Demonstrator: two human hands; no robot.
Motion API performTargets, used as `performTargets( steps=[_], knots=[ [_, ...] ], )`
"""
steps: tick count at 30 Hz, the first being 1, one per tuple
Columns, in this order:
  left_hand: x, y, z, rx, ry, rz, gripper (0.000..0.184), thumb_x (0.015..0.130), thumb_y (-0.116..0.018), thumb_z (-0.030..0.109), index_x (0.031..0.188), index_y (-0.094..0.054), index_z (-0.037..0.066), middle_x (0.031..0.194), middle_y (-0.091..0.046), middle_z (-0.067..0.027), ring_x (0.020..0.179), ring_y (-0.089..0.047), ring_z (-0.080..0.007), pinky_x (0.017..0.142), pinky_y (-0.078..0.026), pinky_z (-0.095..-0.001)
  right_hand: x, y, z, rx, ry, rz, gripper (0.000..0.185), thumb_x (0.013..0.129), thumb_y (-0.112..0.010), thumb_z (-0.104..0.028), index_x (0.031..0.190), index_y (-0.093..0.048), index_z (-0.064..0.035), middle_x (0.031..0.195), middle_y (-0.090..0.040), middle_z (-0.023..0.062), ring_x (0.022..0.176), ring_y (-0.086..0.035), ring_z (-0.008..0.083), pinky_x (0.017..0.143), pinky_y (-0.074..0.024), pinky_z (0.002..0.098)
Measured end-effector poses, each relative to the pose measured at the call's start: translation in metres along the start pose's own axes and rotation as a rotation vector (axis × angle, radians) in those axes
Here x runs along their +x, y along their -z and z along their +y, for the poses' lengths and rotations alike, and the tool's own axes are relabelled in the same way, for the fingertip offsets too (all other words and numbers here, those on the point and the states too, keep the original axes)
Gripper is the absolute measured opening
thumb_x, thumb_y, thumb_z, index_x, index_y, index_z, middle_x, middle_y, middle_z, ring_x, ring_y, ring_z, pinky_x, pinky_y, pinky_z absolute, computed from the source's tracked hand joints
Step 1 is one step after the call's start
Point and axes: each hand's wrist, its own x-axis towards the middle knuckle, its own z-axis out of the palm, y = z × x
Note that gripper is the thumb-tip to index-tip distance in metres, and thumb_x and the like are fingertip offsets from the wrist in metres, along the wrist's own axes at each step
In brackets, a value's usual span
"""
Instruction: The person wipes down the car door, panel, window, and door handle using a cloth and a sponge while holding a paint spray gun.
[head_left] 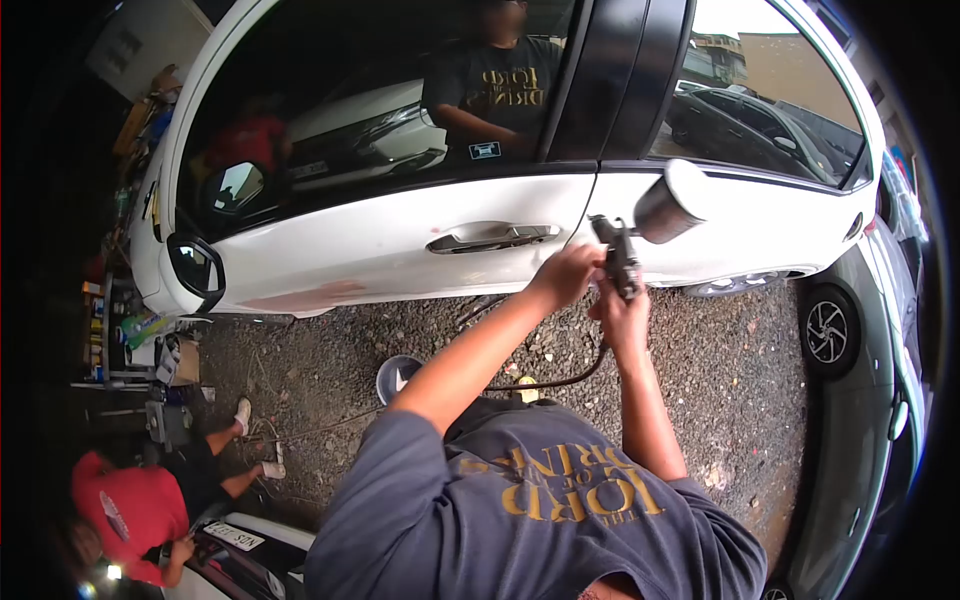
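Observation:
A spray gun (621, 258) with a pale paint cup (672, 203) is held tilted in front of the white car (520, 205). My right hand (625, 308) wraps around its handle. Bent fingers of my left hand (570, 275) close against the side of the gun; their tips are partly hidden. From the handle a dark hose (560, 382) runs down and to the left. The car's front door handle (495, 238) lies just left of the gun, and a dull pinkish patch (305, 296) marks the lower front door.
A bucket (398, 378) stands on the gravel (300, 370) by my left arm. At lower left a person in a red shirt (130, 505) crouches near another car. A grey car (850, 420) is parked along the right. Shelves with supplies (100, 330) stand at left.

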Motion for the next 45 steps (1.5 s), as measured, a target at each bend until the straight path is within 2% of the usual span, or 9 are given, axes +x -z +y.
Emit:
performTargets(
  steps=[2, 11, 18, 22, 24, 25, 27, 33, 45],
  knots=[
    [-0.071, 0.017, 0.005, -0.013, 0.301, -0.286, 0.036, 0.092, -0.052, 0.001, 0.128, -0.057, 0.005, 0.125, -0.063, -0.0180, 0.120, -0.058, -0.0374, 0.104, -0.047, -0.0468, 0.005, -0.011, 0.035, -0.092, 0.012, -0.146, 0.044, 0.099, -0.071, -0.021, 0.138, -0.056, -0.0064, 0.086, -0.071, 0.0094, 0.062, -0.063, 0.0133, 0.055, -0.0515, 0.0320],
    [-0.539, 0.027, -0.024, -0.140, 1.430, 0.383, 0.049, 0.083, -0.051, 0.002, 0.130, -0.063, 0.002, 0.120, -0.070, -0.0224, 0.113, -0.067, -0.0375, 0.099, -0.050, -0.0422, 0.002, -0.098, 0.059, -0.373, 0.108, -0.405, 0.056, 0.097, -0.070, -0.030, 0.146, -0.047, -0.0152, 0.112, -0.070, 0.0268, 0.104, -0.066, 0.0487, 0.084, -0.0524, 0.0514],
    [-0.608, -0.001, 0.052, -0.734, 1.940, 0.902, 0.042, 0.090, -0.054, 0.018, 0.127, -0.063, 0.001, 0.110, -0.070, -0.0141, 0.097, -0.069, -0.0276, 0.090, -0.052, -0.0377, 0.000, -0.140, 0.047, -0.405, 0.300, -0.416, 0.053, 0.098, -0.070, -0.027, 0.143, -0.047, -0.0129, 0.105, -0.071, 0.0273, 0.100, -0.067, 0.0491, 0.082, -0.0526, 0.0505],
    [-0.546, -0.036, 0.067, -0.816, 1.563, 0.944, 0.057, 0.097, -0.060, 0.048, 0.126, -0.066, 0.000, 0.111, -0.071, -0.0148, 0.094, -0.070, -0.0304, 0.089, -0.053, -0.0405, -0.003, -0.145, 0.049, -0.407, 0.282, -0.482, 0.055, 0.097, -0.072, -0.025, 0.144, -0.046, -0.0096, 0.088, -0.072, 0.0193, 0.075, -0.071, 0.0346, 0.067, -0.0537, 0.0430],
    [-0.555, -0.047, 0.046, -0.511, 1.624, 0.718, 0.069, 0.095, -0.061, 0.059, 0.126, -0.067, -0.002, 0.112, -0.072, -0.0162, 0.098, -0.070, -0.0302, 0.090, -0.053, -0.0414, -0.004, -0.143, 0.050, -0.346, 0.243, -0.539, 0.055, 0.098, -0.073, -0.027, 0.143, -0.048, -0.0080, 0.080, -0.067, 0.0123, 0.061, -0.064, 0.0189, 0.055, -0.0503, 0.0371],
    [-0.561, -0.049, 0.037, -0.360, 1.642, 0.602, 0.075, 0.094, -0.061, 0.064, 0.126, -0.067, -0.003, 0.113, -0.072, -0.0170, 0.100, -0.070, -0.0301, 0.091, -0.052, -0.0419, -0.008, -0.140, 0.044, -0.354, 0.181, -0.561, 0.054, 0.098, -0.072, -0.028, 0.142, -0.048, -0.0089, 0.083, -0.069, 0.0159, 0.065, -0.067, 0.0240, 0.059, -0.0514, 0.0396],
    [-0.538, -0.017, 0.037, -0.371, 1.735, 0.556, 0.077, 0.095, -0.062, 0.063, 0.127, -0.066, -0.007, 0.114, -0.073, -0.0182, 0.107, -0.069, -0.0269, 0.095, -0.051, -0.0382, -0.018, -0.133, 0.024, -0.365, 0.057, -0.601, 0.054, 0.097, -0.071, -0.032, 0.142, -0.049, -0.0108, 0.090, -0.072, 0.0232, 0.073, -0.073, 0.0343, 0.066, -0.0536, 0.0448],
    [-0.460, 0.043, 0.009, -0.776, 1.452, 0.765, 0.067, 0.099, -0.064, 0.053, 0.132, -0.062, -0.006, 0.126, -0.069, -0.0118, 0.112, -0.065, -0.0201, 0.097, -0.049, -0.0327, -0.033, -0.094, 0.029, -0.391, 0.044, -0.577, 0.053, 0.098, -0.072, -0.029, 0.142, -0.051, -0.0101, 0.086, -0.071, 0.0157, 0.066, -0.068, 0.0213, 0.059, -0.0527, 0.0378],
    [-0.428, 0.016, 0.031, -0.791, 1.323, 0.371, 0.048, 0.103, -0.064, 0.039, 0.133, -0.063, 0.003, 0.122, -0.070, -0.0048, 0.108, -0.064, -0.0128, 0.096, -0.050, -0.0295, -0.069, -0.043, 0.046, -0.263, -0.115, -0.550, 0.038, 0.098, -0.073, -0.024, 0.128, -0.067, -0.0025, 0.081, -0.066, 0.0030, 0.058, -0.058, 0.0095, 0.056, -0.0510, 0.0291]
  ],
)
